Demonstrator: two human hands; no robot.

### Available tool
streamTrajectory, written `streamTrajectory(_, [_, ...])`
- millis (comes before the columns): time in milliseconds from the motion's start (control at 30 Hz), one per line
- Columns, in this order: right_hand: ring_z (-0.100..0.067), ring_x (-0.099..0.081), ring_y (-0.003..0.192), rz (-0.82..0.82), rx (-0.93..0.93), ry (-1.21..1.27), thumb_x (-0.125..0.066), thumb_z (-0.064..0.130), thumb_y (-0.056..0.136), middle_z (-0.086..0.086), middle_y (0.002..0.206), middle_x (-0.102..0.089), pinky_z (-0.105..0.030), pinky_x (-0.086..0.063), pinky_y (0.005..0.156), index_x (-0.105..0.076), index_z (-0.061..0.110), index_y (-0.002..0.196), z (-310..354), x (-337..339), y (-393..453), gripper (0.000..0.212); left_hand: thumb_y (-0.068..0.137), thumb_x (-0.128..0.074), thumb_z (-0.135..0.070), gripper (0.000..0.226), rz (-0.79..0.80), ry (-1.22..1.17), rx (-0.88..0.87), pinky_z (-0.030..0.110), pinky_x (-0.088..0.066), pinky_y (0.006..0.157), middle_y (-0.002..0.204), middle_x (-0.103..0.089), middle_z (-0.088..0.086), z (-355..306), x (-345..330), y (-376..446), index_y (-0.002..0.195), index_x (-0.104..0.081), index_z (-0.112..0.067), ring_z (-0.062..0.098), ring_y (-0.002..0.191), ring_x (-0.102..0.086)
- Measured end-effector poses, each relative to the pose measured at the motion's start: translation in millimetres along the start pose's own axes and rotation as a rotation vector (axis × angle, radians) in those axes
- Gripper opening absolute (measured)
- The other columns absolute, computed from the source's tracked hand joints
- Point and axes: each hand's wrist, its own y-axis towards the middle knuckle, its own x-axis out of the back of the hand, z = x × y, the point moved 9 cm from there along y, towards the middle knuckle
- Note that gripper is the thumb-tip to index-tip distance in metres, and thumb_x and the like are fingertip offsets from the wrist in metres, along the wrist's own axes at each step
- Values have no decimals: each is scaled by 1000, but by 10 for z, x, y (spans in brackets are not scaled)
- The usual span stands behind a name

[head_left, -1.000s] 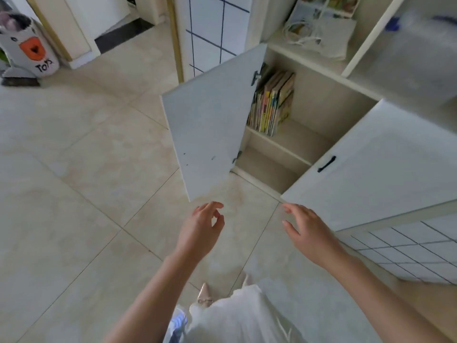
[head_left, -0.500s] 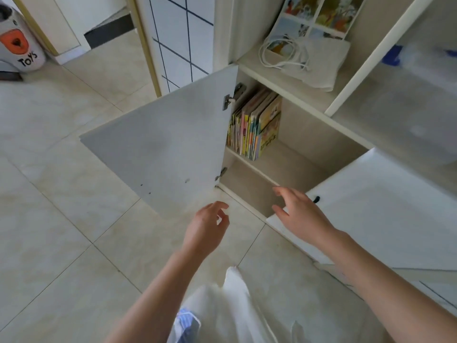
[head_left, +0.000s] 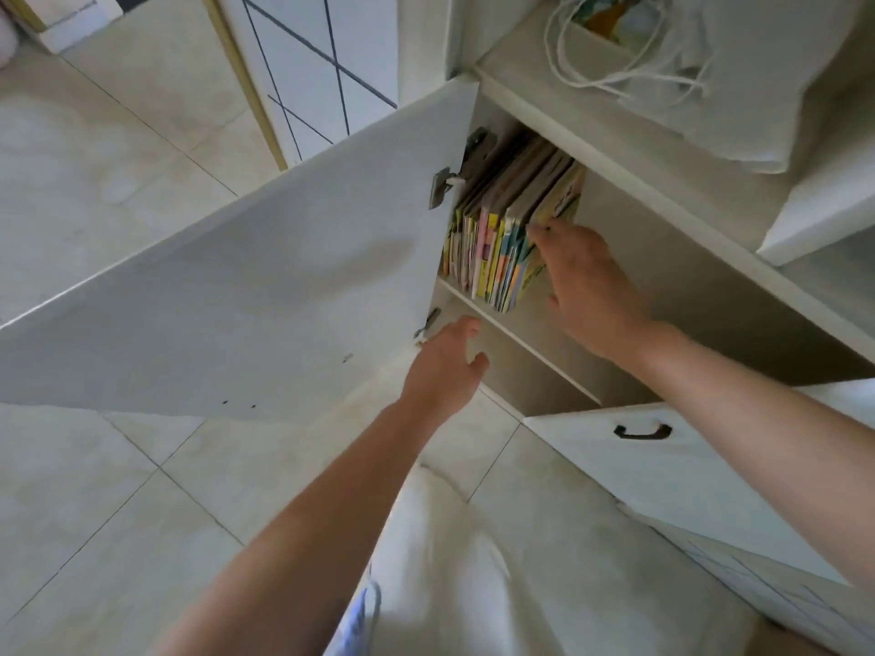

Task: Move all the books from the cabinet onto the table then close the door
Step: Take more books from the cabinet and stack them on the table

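We see the right hand [head_left: 587, 286] reaching into the cabinet [head_left: 700, 286], fingertips laid against the outermost of the books [head_left: 502, 239]; its fingers look extended rather than curled, though the far side of the hand hides whether any finger hooks behind a cover; the left hand [head_left: 445, 366] hangs below the shelf edge [head_left: 516, 343], fingers loosely spread and holding nothing; the books stand upright in a row on that shelf, at its left end, their left-most spines cut off by the open door [head_left: 246, 295]; the door swings wide to the left, its hinges [head_left: 442, 187] visible; a second door with a dark handle [head_left: 642, 431] stands at lower right; above the cabinet, a white cord [head_left: 611, 75] lies blurred on a bag.
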Motion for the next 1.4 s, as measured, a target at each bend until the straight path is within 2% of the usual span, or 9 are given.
streamTrajectory(100, [-41, -28, 136, 1, -15, -131, -72, 8, 74, -14, 149, -27, -53, -42, 102, -17, 21, 147, -160, -248, 388, 93, 92, -57, -15, 49, -19, 5, -21, 37, -43, 104, 142, -51, 6, 53, -80, 386, 139, -44, -17, 21, 128, -50])
streamTrajectory(233, [-45, -23, 138, 20, 105, -303, -70, 2, 71, -14, 154, -23, -55, -34, 107, -10, 19, 151, -208, -590, 721, 100, 90, -59, -12, 55, -61, 35, -33, 39, -45, 103, 144, -49, 7, 183, -244, 792, 142, -40, -15, 25, 129, -49])
streamTrajectory(333, [-46, -30, 132, -65, 161, -348, -68, 1, 70, -15, 150, -29, -55, -36, 104, -17, 18, 150, -220, -663, 860, 96, 89, -61, -10, 60, -101, 8, -41, 42, -48, 103, 146, -45, 8, 283, -393, 1028, 143, -37, -13, 28, 129, -49])
streamTrajectory(500, [-46, -39, 122, -197, 249, -350, -50, 14, 73, -18, 138, -43, -50, -39, 97, -37, 12, 136, -178, -628, 1049, 64, 87, -63, -9, 68, -182, -44, -34, 38, -47, 99, 148, -42, 7, 292, -561, 1325, 147, -31, -13, 27, 129, -50])
streamTrajectory(733, [-42, -37, 127, -231, 296, -279, -55, 19, 70, -12, 136, -47, -48, -35, 101, -41, 11, 128, -201, -591, 1059, 60, 84, -64, -9, 70, -286, -97, -53, 39, -52, 91, 145, -45, 7, 230, -638, 1536, 146, -33, -16, 27, 125, -52])
streamTrajectory(933, [-37, -36, 123, -241, 243, -182, -81, 14, 61, -6, 131, -51, -44, -40, 96, -50, 15, 119, -343, -616, 1009, 66, 82, -63, -7, 64, -340, -100, -89, 46, -57, 86, 136, -54, 9, 254, -756, 1551, 140, -40, -16, 29, 119, -57])
streamTrajectory(1100, [-34, -30, 124, -253, 230, -100, -82, 12, 59, -8, 128, -52, -48, -45, 94, -52, 14, 116, -415, -620, 961, 65, 80, -68, -10, 74, -369, -110, -80, 44, -58, 82, 132, -57, 9, 260, -866, 1610, 145, -33, -18, 27, 112, -60])
streamTrajectory(1233, [-31, -29, 121, -290, 234, -70, -81, 11, 59, -7, 127, -52, -42, -41, 96, -53, 13, 115, -435, -631, 934, 63, 80, -68, -6, 71, -407, -163, -103, 44, -59, 80, 126, -61, 15, 222, -923, 1664, 142, -33, -12, 33, 104, -65])
streamTrajectory(1400, [-30, -30, 123, -334, 207, -78, -79, 14, 62, -7, 127, -52, -37, -39, 96, -53, 13, 117, -489, -646, 853, 60, 78, -73, -8, 69, -469, -189, -124, 46, -55, 88, 126, -61, 18, 197, -1002, 1807, 137, -39, -6, 35, 111, -62])
